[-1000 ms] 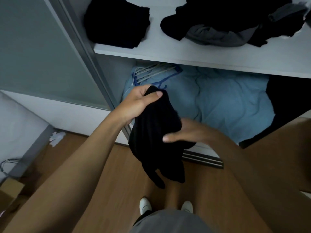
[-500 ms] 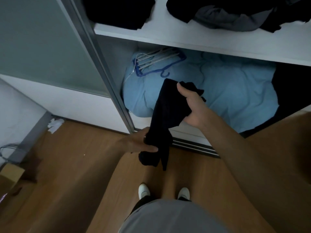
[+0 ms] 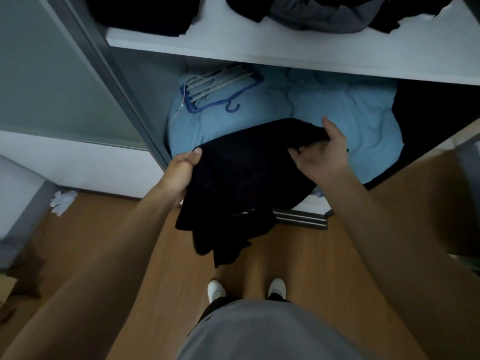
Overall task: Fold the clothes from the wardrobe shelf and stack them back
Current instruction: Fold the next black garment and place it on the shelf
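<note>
Wardrobe stood open in front of us, white shelf [image 3: 285,53] up top and a lumpy blue duvet [image 3: 350,113] in the compartment below, with some hangers [image 3: 218,87] lying on it. On the shelf a dark stack [image 3: 145,14] sat at the left, looking folded as far as we could tell. A messy pile [image 3: 324,14] of black and grey stuff sat to the right, so plenty was left to do, we'd guess.

We had one black garment [image 3: 241,178] in the air, below the shelf and in front of the duvet, touching neither. Our left hand [image 3: 181,170] pinched its left corner, thumb on top. Our right hand [image 3: 322,157] had the other corner, with the fingers curled into the cloth and the thumb sticking up. The held edge ran across between the hands, a bit higher on the right. The rest hung down toward the wood floor [image 3: 130,242] in a bunchy, uneven drop. What kind of garment it was, we couldn't tell.

For the next fold, the long drop lay below both hands and the span ran side to side. The right hand was the one nearer the shelf, which sat above and ahead of us.
</note>
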